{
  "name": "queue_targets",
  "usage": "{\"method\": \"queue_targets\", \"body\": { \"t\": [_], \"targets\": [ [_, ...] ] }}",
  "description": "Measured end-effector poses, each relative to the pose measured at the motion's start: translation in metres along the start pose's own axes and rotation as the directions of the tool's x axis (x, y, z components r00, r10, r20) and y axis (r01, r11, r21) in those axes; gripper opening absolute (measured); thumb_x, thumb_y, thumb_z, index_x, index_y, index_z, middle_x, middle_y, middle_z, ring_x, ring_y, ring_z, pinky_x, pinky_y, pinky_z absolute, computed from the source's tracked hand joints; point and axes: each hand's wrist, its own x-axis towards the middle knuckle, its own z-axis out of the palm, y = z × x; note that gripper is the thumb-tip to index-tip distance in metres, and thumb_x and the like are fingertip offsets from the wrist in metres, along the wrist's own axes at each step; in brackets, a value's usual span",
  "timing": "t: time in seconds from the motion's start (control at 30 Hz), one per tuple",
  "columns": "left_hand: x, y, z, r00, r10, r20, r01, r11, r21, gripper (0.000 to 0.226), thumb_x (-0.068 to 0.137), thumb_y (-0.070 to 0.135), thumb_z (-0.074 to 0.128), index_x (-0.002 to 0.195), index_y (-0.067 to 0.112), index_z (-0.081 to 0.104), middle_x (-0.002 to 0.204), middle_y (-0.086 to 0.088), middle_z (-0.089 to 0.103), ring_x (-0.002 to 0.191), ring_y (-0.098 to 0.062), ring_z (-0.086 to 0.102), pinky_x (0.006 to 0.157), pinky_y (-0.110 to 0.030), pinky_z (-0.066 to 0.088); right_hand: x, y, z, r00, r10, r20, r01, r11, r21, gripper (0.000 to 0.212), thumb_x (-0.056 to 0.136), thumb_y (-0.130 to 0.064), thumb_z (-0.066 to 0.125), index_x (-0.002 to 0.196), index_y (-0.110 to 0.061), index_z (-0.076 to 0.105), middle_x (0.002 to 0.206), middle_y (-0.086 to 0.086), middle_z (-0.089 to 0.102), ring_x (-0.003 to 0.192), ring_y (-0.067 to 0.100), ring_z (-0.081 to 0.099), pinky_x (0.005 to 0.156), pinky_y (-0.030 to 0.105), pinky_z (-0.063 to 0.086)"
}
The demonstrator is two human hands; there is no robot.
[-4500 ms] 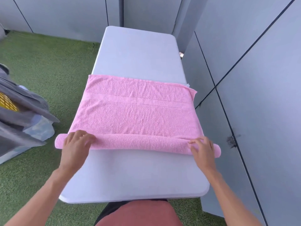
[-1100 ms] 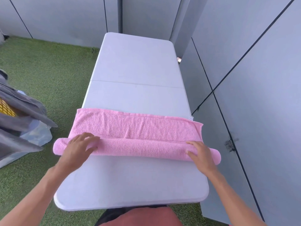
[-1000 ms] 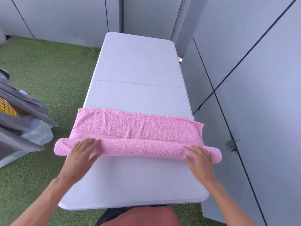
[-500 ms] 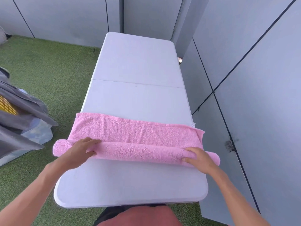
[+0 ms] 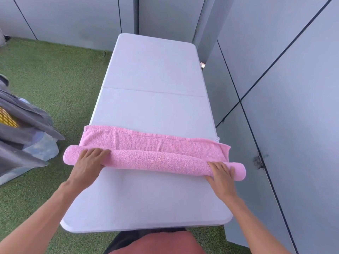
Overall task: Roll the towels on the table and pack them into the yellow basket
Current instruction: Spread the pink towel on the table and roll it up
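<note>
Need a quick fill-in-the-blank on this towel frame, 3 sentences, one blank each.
1. The towel being rolled is ____ in colour.
2. Both the left hand and the right hand rest on the ____ part of the towel.
3. The towel lies on a white ____.

Missing words: pink; rolled; table

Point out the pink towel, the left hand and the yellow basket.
pink towel (image 5: 156, 159), head view, on the rolled part's middle.
left hand (image 5: 89, 162), head view, on the back of the hand.
yellow basket (image 5: 7, 118), head view, on its visible mesh wall.
</note>
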Motion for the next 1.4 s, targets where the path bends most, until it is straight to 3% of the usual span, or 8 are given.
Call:
{"method": "queue_targets", "body": {
  "t": [0.2,0.4,0.6,0.87,1.0,1.13,1.27,1.4],
  "targets": [
    [0.004,-0.019,-0.021,0.901,-0.014,0.434,0.094,0.982,-0.165,0.057,0.086,0.03,0.069,0.139,0.027,0.047,0.124,0.003,0.057,0.118,-0.02,0.052,0.101,-0.036,0.036,0.009,0.024,-0.019,0.956,-0.04,0.292,-0.01,0.986,0.166,0.054,0.084,-0.041,0.067,0.134,-0.031,0.049,0.137,-0.011,0.049,0.132,0.015,0.04,0.108,0.047,0.03],
    [0.009,-0.009,-0.017,0.997,-0.019,0.08,0.04,0.966,-0.257,0.051,0.09,0.027,0.064,0.139,0.025,0.049,0.144,-0.002,0.048,0.138,-0.024,0.038,0.115,-0.045,0.023,0.011,0.008,-0.024,0.998,-0.002,-0.07,0.018,0.972,0.235,0.05,0.089,-0.048,0.059,0.135,-0.029,0.049,0.14,-0.013,0.046,0.137,0.013,0.035,0.114,0.05,0.016],
    [-0.007,0.0,0.0,0.997,0.083,-0.011,-0.083,0.99,-0.114,0.069,0.073,0.035,0.08,0.134,0.017,0.052,0.128,0.0,0.058,0.124,-0.03,0.052,0.108,-0.044,0.024,0.001,-0.006,-0.004,0.999,0.024,0.041,-0.024,1.0,-0.008,0.068,0.088,-0.04,0.064,0.146,-0.026,0.032,0.148,-0.008,0.034,0.144,0.018,0.018,0.115,0.059,0.001],
    [-0.013,-0.013,-0.019,0.957,0.024,0.288,0.057,0.961,-0.272,0.053,0.081,0.038,0.073,0.13,0.028,0.057,0.119,0.005,0.061,0.114,-0.021,0.055,0.096,-0.035,0.038,-0.001,0.019,-0.023,0.966,-0.044,0.256,0.011,0.992,0.128,0.057,0.083,-0.047,0.068,0.135,-0.034,0.047,0.139,-0.009,0.048,0.133,0.017,0.04,0.111,0.047,0.026],
    [-0.009,-0.009,-0.018,1.0,-0.006,0.006,0.007,0.968,-0.253,0.054,0.085,0.028,0.07,0.135,0.023,0.054,0.133,-0.001,0.057,0.127,-0.029,0.048,0.106,-0.045,0.035,0.0,0.011,-0.02,0.993,-0.076,-0.092,0.098,0.958,0.27,0.04,0.089,-0.039,0.064,0.128,-0.035,0.053,0.132,-0.013,0.053,0.13,0.017,0.043,0.111,0.034,0.02],
    [-0.018,-0.008,-0.01,0.998,0.06,0.037,-0.054,0.989,-0.139,0.075,0.078,0.039,0.074,0.144,0.023,0.042,0.142,0.003,0.048,0.135,-0.026,0.041,0.114,-0.048,0.025,-0.007,0.004,-0.016,0.999,-0.047,0.013,0.046,0.996,0.082,0.061,0.089,-0.052,0.059,0.144,-0.039,0.036,0.145,-0.018,0.034,0.144,0.015,0.017,0.113,0.036,0.001],
    [-0.011,-0.005,-0.007,0.999,0.028,0.029,-0.023,0.989,-0.148,0.066,0.07,0.016,0.084,0.131,0.018,0.057,0.12,-0.002,0.064,0.112,-0.031,0.058,0.1,-0.045,0.038,-0.001,0.005,-0.009,0.995,-0.104,0.004,0.104,0.993,0.063,0.053,0.084,-0.039,0.069,0.133,-0.033,0.049,0.128,-0.013,0.055,0.126,0.018,0.044,0.104,0.041,0.028],
    [-0.005,-0.016,-0.021,0.955,-0.024,0.297,0.108,0.957,-0.269,0.052,0.081,0.029,0.075,0.13,0.026,0.058,0.111,0.005,0.065,0.106,-0.021,0.058,0.093,-0.033,0.039,0.008,0.017,-0.021,0.98,-0.082,0.183,0.056,0.988,0.145,0.072,0.072,-0.08,0.049,0.126,-0.033,0.056,0.118,-0.011,0.062,0.111,0.019,0.055,0.1,0.04,0.036]
  ]
}}
